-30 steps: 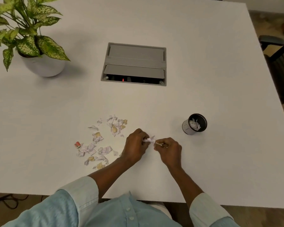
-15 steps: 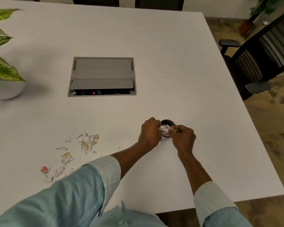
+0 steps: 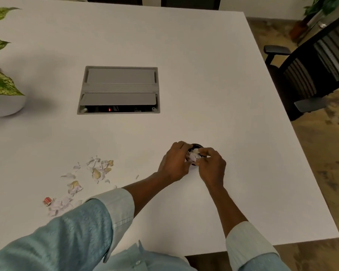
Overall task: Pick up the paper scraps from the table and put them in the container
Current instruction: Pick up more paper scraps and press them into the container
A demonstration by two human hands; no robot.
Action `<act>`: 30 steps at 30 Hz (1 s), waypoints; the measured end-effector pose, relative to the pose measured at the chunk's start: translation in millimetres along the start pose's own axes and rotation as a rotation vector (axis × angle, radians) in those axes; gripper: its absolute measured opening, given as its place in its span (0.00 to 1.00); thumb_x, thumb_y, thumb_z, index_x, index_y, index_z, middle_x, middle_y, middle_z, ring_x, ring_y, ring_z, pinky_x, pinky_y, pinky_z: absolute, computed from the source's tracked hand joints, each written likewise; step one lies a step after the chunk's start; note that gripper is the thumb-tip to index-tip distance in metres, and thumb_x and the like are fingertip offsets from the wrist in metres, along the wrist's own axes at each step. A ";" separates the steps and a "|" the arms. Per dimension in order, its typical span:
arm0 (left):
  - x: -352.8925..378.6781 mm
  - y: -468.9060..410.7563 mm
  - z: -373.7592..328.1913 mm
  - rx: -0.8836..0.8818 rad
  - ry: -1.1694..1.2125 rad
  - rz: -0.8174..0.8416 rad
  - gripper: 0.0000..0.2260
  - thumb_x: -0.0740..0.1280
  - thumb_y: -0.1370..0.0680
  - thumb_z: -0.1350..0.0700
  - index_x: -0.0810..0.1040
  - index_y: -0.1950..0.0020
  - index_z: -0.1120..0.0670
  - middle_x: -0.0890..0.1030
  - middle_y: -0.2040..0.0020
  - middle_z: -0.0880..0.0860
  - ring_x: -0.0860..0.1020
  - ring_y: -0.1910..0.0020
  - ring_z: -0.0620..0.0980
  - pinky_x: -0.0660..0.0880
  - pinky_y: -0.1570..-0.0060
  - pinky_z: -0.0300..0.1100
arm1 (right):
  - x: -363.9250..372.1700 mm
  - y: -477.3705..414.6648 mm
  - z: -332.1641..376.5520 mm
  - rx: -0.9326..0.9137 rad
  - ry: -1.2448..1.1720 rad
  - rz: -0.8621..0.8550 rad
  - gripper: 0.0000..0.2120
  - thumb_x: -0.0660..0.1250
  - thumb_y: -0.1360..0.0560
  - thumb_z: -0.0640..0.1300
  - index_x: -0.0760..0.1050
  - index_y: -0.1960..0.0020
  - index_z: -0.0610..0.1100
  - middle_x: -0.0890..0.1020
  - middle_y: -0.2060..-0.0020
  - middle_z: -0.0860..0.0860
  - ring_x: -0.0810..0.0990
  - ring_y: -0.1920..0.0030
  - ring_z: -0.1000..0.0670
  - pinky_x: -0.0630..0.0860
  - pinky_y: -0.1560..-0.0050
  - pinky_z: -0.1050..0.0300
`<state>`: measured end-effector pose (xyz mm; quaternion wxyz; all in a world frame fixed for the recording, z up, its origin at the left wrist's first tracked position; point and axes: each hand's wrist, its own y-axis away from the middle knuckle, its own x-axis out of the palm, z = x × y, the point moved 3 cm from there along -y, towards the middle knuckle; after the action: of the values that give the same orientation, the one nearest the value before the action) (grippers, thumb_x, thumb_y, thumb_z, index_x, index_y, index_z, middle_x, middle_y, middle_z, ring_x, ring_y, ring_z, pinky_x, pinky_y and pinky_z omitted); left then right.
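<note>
While the left hand [image 3: 175, 161] and the right hand [image 3: 211, 167] meet over the small round black container [image 3: 197, 145], their curled fingers pinch a wad of white paper scraps [image 3: 193, 156] between them, right at the container's mouth. That container stands on the white bench [image 3: 204, 75], mostly hidden under the hands. Only a dark arc of its rim shows, so how full it is cannot be told.

By my reading the task is partway through. This handful is on the point of going in but is not yet let go.

Well apart to the left, a loose scatter of white and yellowish torn scraps [image 3: 98, 169] lies on the bench, with a small red scrap [image 3: 47, 201] at its near end beside the pale blue sleeve [image 3: 76, 231]. One stray sliver [image 3: 137, 176] lies between the scatter and the hands. All of that is left to collect, probably several more handfuls.

Farther back sit a grey recessed cable hatch [image 3: 118, 89] and a white plant pot [image 3: 6, 106].
</note>
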<state>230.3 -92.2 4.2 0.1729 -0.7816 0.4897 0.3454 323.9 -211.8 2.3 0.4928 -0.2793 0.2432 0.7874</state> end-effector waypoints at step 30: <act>-39.2 215.6 214.7 -0.342 -0.344 0.146 0.59 0.83 0.35 0.46 0.48 0.17 0.59 0.55 0.18 0.62 0.61 0.22 0.62 0.71 0.27 0.53 | 190.7 97.9 34.6 -0.273 0.402 0.888 0.53 0.87 0.42 0.51 0.64 0.24 0.49 0.64 0.37 0.50 0.78 0.45 0.48 0.81 0.39 0.51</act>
<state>-51.1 -35.5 -104.0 0.0934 -0.6916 0.4428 0.5629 159.4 -105.7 -91.7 0.0127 -0.3568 0.3232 0.8764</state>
